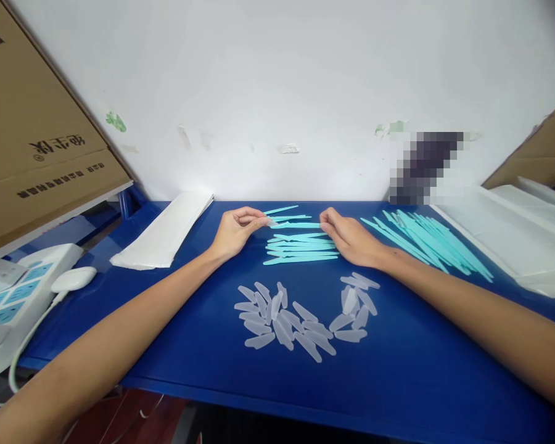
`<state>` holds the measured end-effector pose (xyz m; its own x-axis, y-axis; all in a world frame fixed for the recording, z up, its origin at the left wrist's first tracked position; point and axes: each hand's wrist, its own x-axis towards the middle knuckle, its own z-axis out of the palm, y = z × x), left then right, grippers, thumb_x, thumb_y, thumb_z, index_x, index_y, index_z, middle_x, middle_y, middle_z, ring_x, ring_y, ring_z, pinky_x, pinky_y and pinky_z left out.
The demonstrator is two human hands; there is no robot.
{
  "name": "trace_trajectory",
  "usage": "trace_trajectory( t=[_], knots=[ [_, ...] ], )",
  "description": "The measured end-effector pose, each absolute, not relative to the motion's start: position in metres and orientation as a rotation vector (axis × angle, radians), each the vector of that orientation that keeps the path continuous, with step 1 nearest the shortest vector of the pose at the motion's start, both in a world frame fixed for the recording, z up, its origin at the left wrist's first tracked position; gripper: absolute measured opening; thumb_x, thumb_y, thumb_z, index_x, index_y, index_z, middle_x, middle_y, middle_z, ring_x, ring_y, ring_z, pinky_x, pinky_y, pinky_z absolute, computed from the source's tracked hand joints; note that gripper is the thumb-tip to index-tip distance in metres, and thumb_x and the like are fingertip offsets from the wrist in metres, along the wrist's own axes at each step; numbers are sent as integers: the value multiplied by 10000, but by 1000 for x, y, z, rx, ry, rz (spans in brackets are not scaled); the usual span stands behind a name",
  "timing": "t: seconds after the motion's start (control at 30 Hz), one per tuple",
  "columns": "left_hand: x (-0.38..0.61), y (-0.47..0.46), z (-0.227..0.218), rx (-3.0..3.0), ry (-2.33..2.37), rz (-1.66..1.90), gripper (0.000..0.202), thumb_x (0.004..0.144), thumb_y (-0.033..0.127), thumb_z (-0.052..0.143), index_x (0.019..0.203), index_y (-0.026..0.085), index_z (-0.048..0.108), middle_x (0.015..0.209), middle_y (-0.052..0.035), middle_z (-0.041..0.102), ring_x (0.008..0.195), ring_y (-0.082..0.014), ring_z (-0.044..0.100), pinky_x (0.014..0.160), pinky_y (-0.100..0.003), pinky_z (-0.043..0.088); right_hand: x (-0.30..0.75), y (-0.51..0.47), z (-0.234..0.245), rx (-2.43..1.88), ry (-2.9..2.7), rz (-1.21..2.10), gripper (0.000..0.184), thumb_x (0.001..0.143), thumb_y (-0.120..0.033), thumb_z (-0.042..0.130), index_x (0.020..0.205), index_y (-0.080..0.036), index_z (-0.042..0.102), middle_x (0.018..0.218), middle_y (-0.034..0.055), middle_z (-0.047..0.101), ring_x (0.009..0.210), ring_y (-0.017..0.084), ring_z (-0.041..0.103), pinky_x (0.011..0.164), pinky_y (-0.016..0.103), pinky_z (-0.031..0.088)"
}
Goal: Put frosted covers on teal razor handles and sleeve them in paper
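Teal strip (294,225) pinched at both ends, held at mid-table
The left hand (234,233) and right hand (349,237) each nip one end in their fingertips, just over a small pile of strips (300,251) on the blue table (398,370); clear caps (287,320) lie nearer, a bigger teal heap (425,243) to the right

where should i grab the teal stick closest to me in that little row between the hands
Probably pinch the nearest teal stick across its long edges near the right end, coming down from above on the near side. It lies flat and crosswise; bare table borders its near edge, other sticks crowd the far edge. The left hand and right hand pinch another stick.
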<state>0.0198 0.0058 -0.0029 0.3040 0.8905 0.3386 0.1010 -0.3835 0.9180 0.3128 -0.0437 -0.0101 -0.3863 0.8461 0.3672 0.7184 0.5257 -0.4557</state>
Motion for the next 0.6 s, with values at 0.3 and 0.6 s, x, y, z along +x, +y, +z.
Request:
trace_trajectory(
  t=[0.3,0.6],
  knots=[
    [20,9,-5,1756,948,1234,335,708,459,861,838,164,770,887,-87,795,826,-222,742,799,-336,571,314,-44,-11,-1269,-2149,275,193,1056,-401,287,953,-252,352,703,-31,431,568,166,423,600,327,314],
    [24,-4,-1,2158,907,1125,163,827,360,774,849,201,801,875,-70,783,792,-197,692,721,-323,524,312,-45,-9,-1166,-2306,178,231,1067,-397,287,944,-242,406,796,4,526,655,177,468,683,337,357]
  ],
)
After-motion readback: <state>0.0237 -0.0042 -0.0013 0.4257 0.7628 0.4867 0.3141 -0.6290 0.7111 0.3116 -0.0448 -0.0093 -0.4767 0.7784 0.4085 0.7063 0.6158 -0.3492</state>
